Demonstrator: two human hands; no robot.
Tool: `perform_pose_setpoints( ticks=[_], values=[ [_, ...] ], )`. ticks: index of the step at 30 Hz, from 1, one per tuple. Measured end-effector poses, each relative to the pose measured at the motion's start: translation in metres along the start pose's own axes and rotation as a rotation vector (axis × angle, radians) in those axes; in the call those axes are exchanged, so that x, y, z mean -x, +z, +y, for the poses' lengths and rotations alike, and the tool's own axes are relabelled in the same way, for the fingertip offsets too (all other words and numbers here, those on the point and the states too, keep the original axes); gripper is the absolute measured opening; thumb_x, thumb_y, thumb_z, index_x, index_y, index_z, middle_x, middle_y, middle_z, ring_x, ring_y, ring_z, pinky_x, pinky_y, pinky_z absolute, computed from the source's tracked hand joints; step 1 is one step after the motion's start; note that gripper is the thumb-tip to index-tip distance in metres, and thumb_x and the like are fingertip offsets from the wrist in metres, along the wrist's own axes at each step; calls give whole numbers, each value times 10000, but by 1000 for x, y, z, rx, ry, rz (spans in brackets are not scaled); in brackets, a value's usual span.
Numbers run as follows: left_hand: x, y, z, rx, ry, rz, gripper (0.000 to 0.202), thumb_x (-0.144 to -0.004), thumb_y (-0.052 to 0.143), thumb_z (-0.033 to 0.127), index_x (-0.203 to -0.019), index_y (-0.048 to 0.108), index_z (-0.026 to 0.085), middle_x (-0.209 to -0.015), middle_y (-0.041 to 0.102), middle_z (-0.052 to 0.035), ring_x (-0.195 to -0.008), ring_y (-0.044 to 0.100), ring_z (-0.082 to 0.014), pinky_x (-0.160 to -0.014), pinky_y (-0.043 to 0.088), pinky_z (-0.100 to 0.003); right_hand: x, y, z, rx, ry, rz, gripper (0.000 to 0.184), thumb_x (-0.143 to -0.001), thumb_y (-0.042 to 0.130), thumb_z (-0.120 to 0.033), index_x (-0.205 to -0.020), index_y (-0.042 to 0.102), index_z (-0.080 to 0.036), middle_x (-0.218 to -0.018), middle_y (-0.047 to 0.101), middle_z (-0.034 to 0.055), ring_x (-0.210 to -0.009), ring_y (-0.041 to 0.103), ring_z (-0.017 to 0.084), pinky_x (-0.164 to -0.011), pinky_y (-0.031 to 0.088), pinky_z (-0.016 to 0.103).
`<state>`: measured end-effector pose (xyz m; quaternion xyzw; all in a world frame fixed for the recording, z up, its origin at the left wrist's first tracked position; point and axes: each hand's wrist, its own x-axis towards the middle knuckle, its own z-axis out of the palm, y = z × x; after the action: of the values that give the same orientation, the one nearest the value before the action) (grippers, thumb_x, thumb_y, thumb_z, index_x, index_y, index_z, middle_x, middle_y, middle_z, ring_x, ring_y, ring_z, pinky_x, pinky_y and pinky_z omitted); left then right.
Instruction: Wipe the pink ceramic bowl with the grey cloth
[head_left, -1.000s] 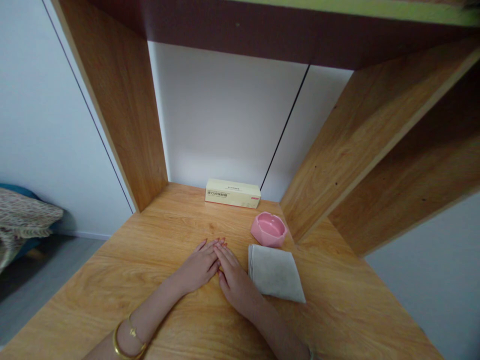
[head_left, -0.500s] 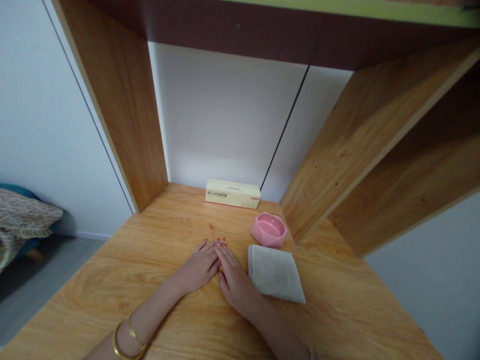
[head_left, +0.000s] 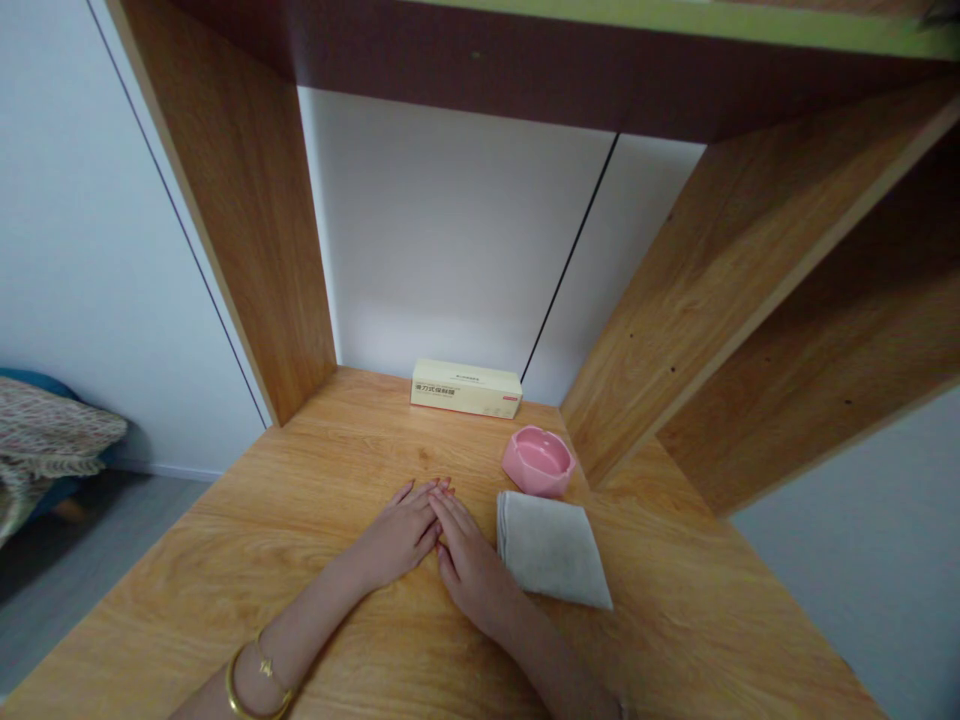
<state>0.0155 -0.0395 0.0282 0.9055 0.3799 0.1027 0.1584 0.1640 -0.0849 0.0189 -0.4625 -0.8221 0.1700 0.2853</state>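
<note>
My left hand lies flat on the wooden desk, its fingers stretched forward. Over its fingers rest those of my right hand, also extended and holding nothing. A folded grey cloth lies just to the right of my right hand; whether they touch I cannot tell. Behind the cloth stands a pink faceted ashtray with notches in its rim. Farther back, a long cream cling film box with printed characters sits against the white back panel.
Upright wooden boards stand to the left and right of the desk's back part. A dark shelf with a yellow-green edge spans above. Beyond the desk's left edge, a woven blanket with fringe covers a blue seat.
</note>
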Motion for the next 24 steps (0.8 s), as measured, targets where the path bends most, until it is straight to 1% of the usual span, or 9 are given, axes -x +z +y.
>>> perform_pose_setpoints(
  ticks=[5, 11, 19, 24],
  values=[
    [0, -1, 1, 16, -7, -3, 466, -856, 348, 206, -1318, 295, 204, -1387, 303, -41, -1278, 226, -140, -1046, 172, -379, 0, -1, 0, 3, 6, -17, 695, -657, 330, -18, -1339, 227, -102, -1397, 264, 99, -1286, 188, 161, -1052, 237, 411],
    [1, 0, 0, 10, -1, 6, 460, -863, 340, 217, -1320, 289, 220, -1381, 316, -38, -1275, 232, -139, -1044, 167, -385, 0, -2, -1, 9, 20, -29, 673, -655, 331, -20, -1323, 267, -77, -1382, 293, 110, -1282, 199, 160, -1054, 236, 400],
    [0, 2, -2, 9, 9, 12, 469, -857, 350, 205, -1321, 286, 218, -1383, 314, -38, -1276, 229, -141, -1045, 164, -384, 0, -1, 0, 2, 7, -15, 658, -663, 330, -26, -1316, 280, -78, -1376, 304, 114, -1283, 196, 157, -1052, 237, 409],
    [0, 3, -2, -3, 5, 14, 465, -867, 344, 225, -1327, 274, 222, -1382, 316, -42, -1273, 238, -147, -1042, 172, -393, -1, -2, 1, 8, 1, -14, 670, -658, 327, -19, -1321, 266, -83, -1379, 297, 112, -1285, 189, 149, -1050, 239, 411]
  ],
)
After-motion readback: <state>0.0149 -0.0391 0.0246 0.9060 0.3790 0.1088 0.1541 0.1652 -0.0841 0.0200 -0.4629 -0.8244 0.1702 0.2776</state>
